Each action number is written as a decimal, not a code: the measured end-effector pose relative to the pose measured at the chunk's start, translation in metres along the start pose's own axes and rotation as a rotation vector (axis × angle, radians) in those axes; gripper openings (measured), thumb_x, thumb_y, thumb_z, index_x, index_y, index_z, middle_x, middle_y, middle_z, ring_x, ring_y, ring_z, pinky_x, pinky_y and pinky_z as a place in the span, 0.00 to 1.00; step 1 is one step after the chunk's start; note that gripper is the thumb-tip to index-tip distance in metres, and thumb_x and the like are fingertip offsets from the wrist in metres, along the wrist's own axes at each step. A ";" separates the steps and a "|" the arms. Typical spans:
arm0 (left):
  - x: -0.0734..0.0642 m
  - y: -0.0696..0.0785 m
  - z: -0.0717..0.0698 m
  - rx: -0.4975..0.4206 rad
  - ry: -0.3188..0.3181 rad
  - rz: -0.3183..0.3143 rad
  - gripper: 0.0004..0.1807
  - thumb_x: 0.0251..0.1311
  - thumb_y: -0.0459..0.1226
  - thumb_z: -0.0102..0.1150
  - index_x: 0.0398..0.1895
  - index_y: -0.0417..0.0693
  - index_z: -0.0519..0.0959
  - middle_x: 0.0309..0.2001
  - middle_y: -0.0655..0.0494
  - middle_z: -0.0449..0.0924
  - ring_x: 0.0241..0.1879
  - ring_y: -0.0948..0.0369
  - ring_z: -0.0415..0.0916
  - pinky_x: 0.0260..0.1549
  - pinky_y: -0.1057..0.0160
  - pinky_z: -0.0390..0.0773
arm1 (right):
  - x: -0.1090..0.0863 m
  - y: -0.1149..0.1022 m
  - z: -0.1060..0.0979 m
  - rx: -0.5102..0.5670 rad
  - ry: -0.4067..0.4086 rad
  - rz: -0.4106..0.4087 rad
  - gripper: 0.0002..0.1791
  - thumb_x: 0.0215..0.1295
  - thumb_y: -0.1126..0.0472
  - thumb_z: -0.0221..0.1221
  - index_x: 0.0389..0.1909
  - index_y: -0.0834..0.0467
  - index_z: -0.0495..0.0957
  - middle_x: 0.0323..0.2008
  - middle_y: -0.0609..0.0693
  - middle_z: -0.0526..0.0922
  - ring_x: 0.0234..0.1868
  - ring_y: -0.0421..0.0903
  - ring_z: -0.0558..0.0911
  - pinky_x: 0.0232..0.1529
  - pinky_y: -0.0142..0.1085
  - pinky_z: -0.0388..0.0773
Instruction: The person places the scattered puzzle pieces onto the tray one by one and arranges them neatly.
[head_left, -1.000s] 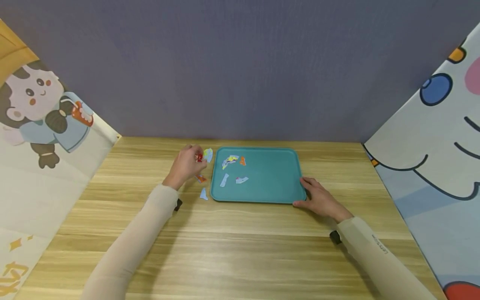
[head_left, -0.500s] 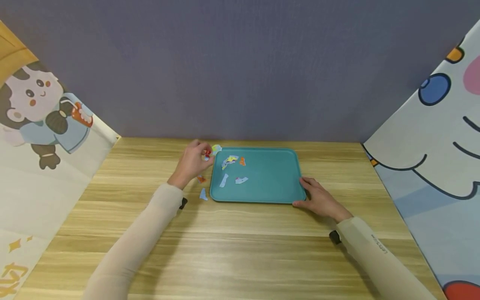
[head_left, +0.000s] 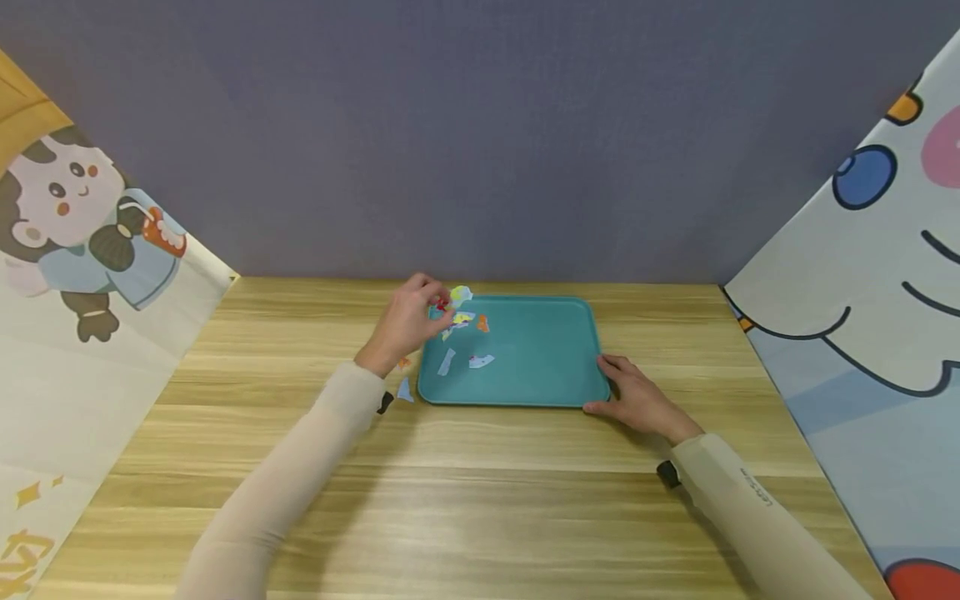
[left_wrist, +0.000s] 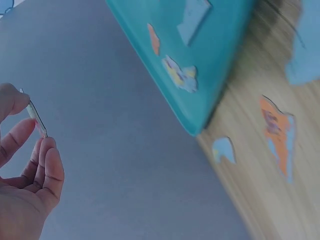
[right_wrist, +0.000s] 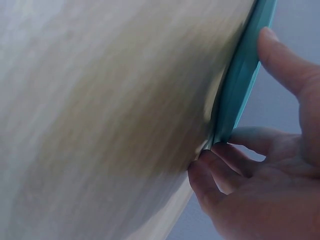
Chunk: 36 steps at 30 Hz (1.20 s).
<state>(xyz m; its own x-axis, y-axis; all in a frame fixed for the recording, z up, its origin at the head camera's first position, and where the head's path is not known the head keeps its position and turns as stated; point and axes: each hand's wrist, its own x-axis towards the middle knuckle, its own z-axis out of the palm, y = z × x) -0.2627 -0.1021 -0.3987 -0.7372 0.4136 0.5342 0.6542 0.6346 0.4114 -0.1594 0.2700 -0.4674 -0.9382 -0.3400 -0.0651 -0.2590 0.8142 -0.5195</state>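
Between thumb and fingertips, my left hand [head_left: 405,321] pinches a flat, irregular puzzle piece [head_left: 461,295] printed red, yellow and pale blue. It is raised over the far left corner of the teal tray [head_left: 536,350]; in the left wrist view the held piece [left_wrist: 37,119] shows nearly edge-on. My right hand [head_left: 637,396] grips the tray's near right corner, with the thumb on one side and bent fingers [right_wrist: 202,185] at the rim. Several pieces lie at the tray's left, among them an orange piece [head_left: 482,322] and a white one [head_left: 481,362].
Left of the tray on the wooden table [head_left: 480,500] lie a pale blue piece [head_left: 405,390] and an orange piece [head_left: 403,362] partly behind the left wrist. A grey-blue wall [head_left: 480,142] rises behind the table, with cartoon-printed panels on both sides.
My left hand has moved right with the puzzle piece, from beside the tray to over its far left corner. The right hand has stayed at the tray's corner.
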 end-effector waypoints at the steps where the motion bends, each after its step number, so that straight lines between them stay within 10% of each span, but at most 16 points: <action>1: 0.001 0.002 0.001 -0.002 -0.001 0.007 0.06 0.49 0.35 0.66 0.30 0.43 0.79 0.35 0.50 0.73 0.31 0.57 0.72 0.30 0.61 0.73 | 0.000 0.000 0.000 -0.002 0.001 -0.001 0.51 0.57 0.44 0.64 0.68 0.72 0.52 0.67 0.68 0.54 0.65 0.66 0.57 0.60 0.58 0.58; 20: 0.015 0.029 0.040 0.026 -0.108 0.000 0.06 0.50 0.36 0.66 0.27 0.46 0.78 0.32 0.53 0.73 0.27 0.57 0.70 0.29 0.60 0.70 | 0.000 0.000 -0.001 -0.006 0.001 0.008 0.50 0.57 0.45 0.64 0.69 0.71 0.52 0.67 0.67 0.53 0.66 0.65 0.56 0.61 0.57 0.57; 36: 0.027 0.040 0.083 0.136 -0.382 -0.177 0.19 0.56 0.34 0.61 0.14 0.49 0.63 0.15 0.58 0.58 0.20 0.62 0.56 0.21 0.65 0.60 | -0.001 0.000 -0.001 0.004 0.004 0.007 0.51 0.57 0.44 0.64 0.69 0.71 0.51 0.67 0.67 0.53 0.66 0.65 0.56 0.61 0.57 0.57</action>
<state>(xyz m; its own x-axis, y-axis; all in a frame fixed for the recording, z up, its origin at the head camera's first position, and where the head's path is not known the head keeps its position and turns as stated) -0.2704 -0.0116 -0.4294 -0.8619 0.4868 0.1422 0.5033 0.7867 0.3575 -0.1592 0.2709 -0.4665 -0.9409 -0.3324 -0.0649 -0.2518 0.8147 -0.5223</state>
